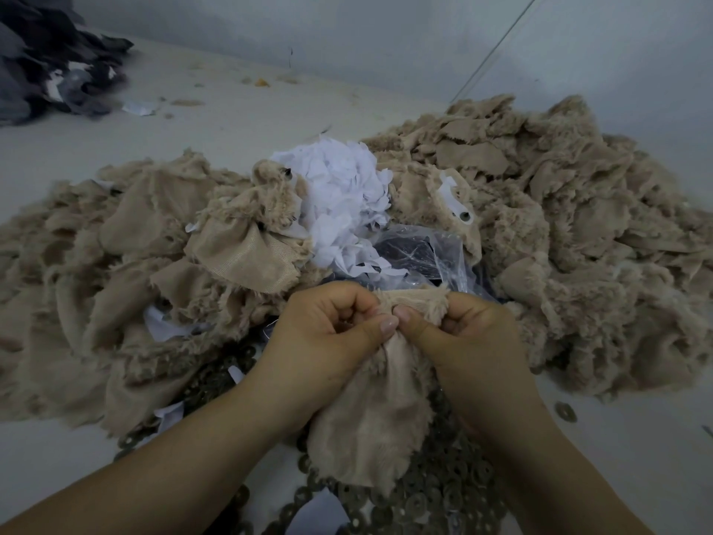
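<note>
A beige plush fabric piece (370, 430) hangs between both hands, fur side partly turned in. My left hand (328, 334) grips its upper left edge with curled fingers and the thumb pressed on the cloth. My right hand (467, 334) pinches the upper right edge, thumb meeting the left thumb at the middle. Beneath the hands lies a spread of dark round washers (436, 492). What sits inside the folded top of the cloth is hidden.
Heaps of beige plush pieces lie at the left (127, 272) and right (559, 233). White paper scraps (343, 198) and a clear plastic bag (420, 252) sit between them. Dark grey cloth (50, 63) is piled at the far left. A wall stands behind.
</note>
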Available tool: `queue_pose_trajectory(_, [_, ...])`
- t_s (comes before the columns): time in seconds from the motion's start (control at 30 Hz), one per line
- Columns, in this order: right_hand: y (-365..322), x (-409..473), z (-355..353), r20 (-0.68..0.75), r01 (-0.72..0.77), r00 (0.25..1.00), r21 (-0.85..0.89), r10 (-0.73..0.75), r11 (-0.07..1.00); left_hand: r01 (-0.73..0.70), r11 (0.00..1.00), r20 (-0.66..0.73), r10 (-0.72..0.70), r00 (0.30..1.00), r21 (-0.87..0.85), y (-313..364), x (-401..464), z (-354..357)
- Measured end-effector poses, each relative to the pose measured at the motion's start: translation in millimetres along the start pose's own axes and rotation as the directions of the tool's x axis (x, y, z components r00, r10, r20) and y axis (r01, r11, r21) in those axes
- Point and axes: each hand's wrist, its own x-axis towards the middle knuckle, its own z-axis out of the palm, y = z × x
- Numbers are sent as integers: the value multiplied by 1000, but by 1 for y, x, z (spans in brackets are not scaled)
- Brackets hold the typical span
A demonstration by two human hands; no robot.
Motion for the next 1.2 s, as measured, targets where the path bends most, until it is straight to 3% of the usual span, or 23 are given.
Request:
queue_pose_trajectory(0.17, [0, -1, 0, -3, -55, 998, 30, 55, 998, 5, 1000, -15, -5, 1000, -12, 0, 1, 0])
queue_pose_trajectory(0.3, [-2, -3, 3, -27, -63, 998, -23, 63, 998, -131, 960, -36, 144, 989, 247, -2, 1, 2])
queue_pose_trajectory(0.4, [-2, -5, 6, -44, -84, 995, 3, 84, 996, -214, 913, -79, 256, 964, 347, 1, 0, 6])
queue_pose_trajectory(0.53, [-3, -4, 3, 15, -140, 990, 88, 140, 986, -430, 700, 31, 505, 863, 569, 7, -2, 5])
queue_pose_trajectory(0.63, [-3, -3, 0, 47, -144, 989, 104, 140, 984, -549, 569, 150, 598, 787, 612, 6, -2, 2])
queue_pose_trajectory(0.73, [-4, -1, -1, 83, -216, 976, 190, 203, 958, -626, 520, 235, 629, 741, 582, -1, -2, 2])
queue_pose_trajectory(1.0, [-3, 4, -6, 202, -450, 892, 339, 403, 826, -683, 353, 437, 564, 700, 639, -12, -3, -7])
queue_pose_trajectory(1.13, [-8, 3, -4, 235, -442, 892, 285, 385, 850, -676, 314, 431, 577, 694, 667, -9, -3, -11])
queue_pose_trajectory(1.2, [-17, -1, -6, 277, -395, 896, 135, 348, 909, -673, 320, 421, 583, 695, 667, -6, -3, -14])
